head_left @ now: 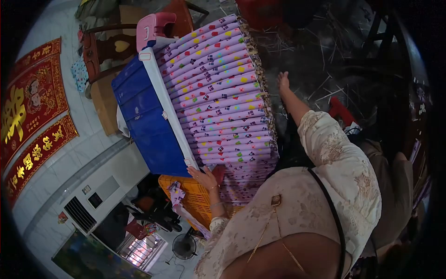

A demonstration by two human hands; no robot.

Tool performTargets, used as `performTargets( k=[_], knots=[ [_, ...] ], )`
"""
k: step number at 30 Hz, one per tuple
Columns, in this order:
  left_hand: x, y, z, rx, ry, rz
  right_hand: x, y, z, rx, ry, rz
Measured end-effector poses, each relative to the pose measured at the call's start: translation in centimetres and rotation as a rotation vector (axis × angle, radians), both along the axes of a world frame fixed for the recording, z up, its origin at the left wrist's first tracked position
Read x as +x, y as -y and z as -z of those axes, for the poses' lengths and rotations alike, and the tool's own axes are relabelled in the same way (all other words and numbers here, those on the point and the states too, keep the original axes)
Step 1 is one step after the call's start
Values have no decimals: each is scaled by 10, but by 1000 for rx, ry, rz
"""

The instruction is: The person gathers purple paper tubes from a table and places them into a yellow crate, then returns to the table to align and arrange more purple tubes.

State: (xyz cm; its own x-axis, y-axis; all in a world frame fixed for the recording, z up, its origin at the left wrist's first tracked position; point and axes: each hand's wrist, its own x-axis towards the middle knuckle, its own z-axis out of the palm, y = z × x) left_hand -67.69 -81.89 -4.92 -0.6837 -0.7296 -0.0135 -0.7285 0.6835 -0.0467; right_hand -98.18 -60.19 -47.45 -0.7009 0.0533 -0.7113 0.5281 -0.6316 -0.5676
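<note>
My left hand [204,177] is at the lower corner of a blue ribbed panel [151,111] with a white rim [166,109], its fingers stretched out and touching the rim. Beside the rim stands a tall stack of purple printed layers [223,88] with small coloured shapes on them. Rough brown ends line the stack's right side. Away from that side, my right hand [283,83] reaches out over the dark floor, fingers apart and nothing in it.
An orange plastic crate [190,204] with a strip of purple printed material [177,195] is below my left hand. A pink stool [151,30] and wooden chair [100,51] stand beyond the panel. Thin scraps litter the floor [316,69], near a red object [340,110].
</note>
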Motion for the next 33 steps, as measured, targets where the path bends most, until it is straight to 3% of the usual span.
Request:
performTargets(
  k=[3, 4, 7, 9, 12, 13, 14, 15, 16, 17, 18, 19, 21, 22, 24, 25, 27, 28, 29, 30, 31, 32, 33],
  knots=[
    [6, 5, 4, 31, -32, -2, 40, -64, -90, 335, 389, -629],
    [6, 6, 3, 36, -46, 6, 47, -70, -61, 342, 379, -618],
    [7, 10, 3, 81, -277, -112, 149, -135, 30, 866, -125, -1417],
    [-18, -14, -19, 128, -536, 7, 184, -178, 26, 906, -115, -1397],
    [-65, -87, -90, 288, -861, 297, 239, -243, 10, 975, -70, -1376],
    [-69, -112, -117, 307, -1007, 633, 247, -260, -8, 1003, -54, -1350],
    [-67, -138, -146, 320, -1142, 972, 255, -273, -35, 1135, -211, -1533],
    [-57, -187, -185, 445, -1372, 1080, 275, -288, -53, 1251, -360, -1716],
    [-40, -228, -205, 588, -1600, 1176, 320, -311, 3, 1261, -306, -1692],
    [-15, -235, -196, 655, -1605, 1187, 340, -312, 59, 1187, -122, -920],
    [19, -237, -191, 716, -1554, 1254, 352, -314, -8, 1213, -66, -880],
    [45, -247, -182, 782, -1489, 1332, 368, -306, -99, 866, -17, -759],
    [95, -262, -180, 917, -1322, 1502, 430, -327, -91, 1021, -158, -1037],
    [60, -298, -150, 972, -1240, 1588, 467, -335, -92, 1019, -98, -991],
    [79, -324, -146, 1049, -1070, 1770, 534, -347, -98, 973, 99, -961],
    [86, -337, -143, 1069, -976, 1873, 573, -346, -66, 954, 133, -908],
    [120, -339, -155, 1084, -789, 2085, 642, -422, 23, 126, 108, -542],
    [131, -336, -160, 1084, -696, 2187, 677, -418, 55, -271, 58, -336],
    [109, -392, -122, 1076, -612, 2284, 751, -391, 4, -273, 52, -284],
    [142, -359, -149, 1064, -533, 2367, 748, -393, -43, 423, 203, -708],
    [116, -425, -106, 1046, -452, 2446, 714, -404, -78, 1130, 369, -1109],
    [115, -445, -95, 1021, -374, 2523, 731, -404, -68, 1118, 391, -1082],
    [150, -392, -131, 990, -294, 2601, 749, -402, -40, 784, 589, -705]
  ],
)
